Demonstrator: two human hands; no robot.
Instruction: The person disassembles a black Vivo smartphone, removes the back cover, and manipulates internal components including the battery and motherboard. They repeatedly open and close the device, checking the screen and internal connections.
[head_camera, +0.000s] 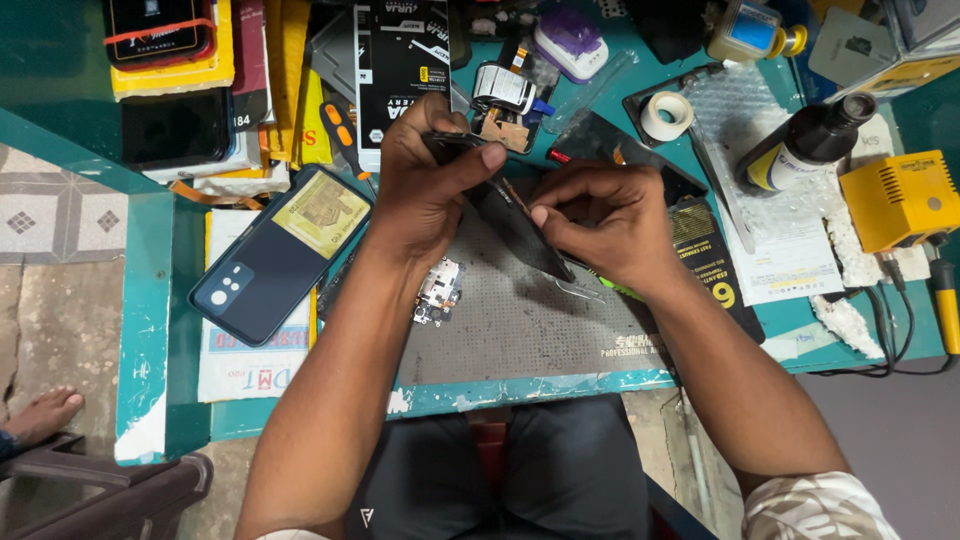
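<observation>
A person seated at a cluttered teal workbench (150, 300) is looking down at both bare hands, which are working on a dark, opened phone body (515, 225) held tilted above a grey perforated work mat (520, 320). The left hand (425, 185) is clamped around the upper end of the phone, thumb pressing across its top edge. The right hand (600, 220) is closing its fingertips together on the phone's long edge, seemingly pinching or prying at something too small to make out. A small circuit board (438, 290) is lying loose on the mat just below the left wrist, and a dark blue phone back cover (270, 260) is resting to the left. The likely risks: the tilted phone is slipping from the one-handed grip, too much prying force is cracking the thin panel or tearing a ribbon cable, and a forearm is brushing the loose board off the mat.
</observation>
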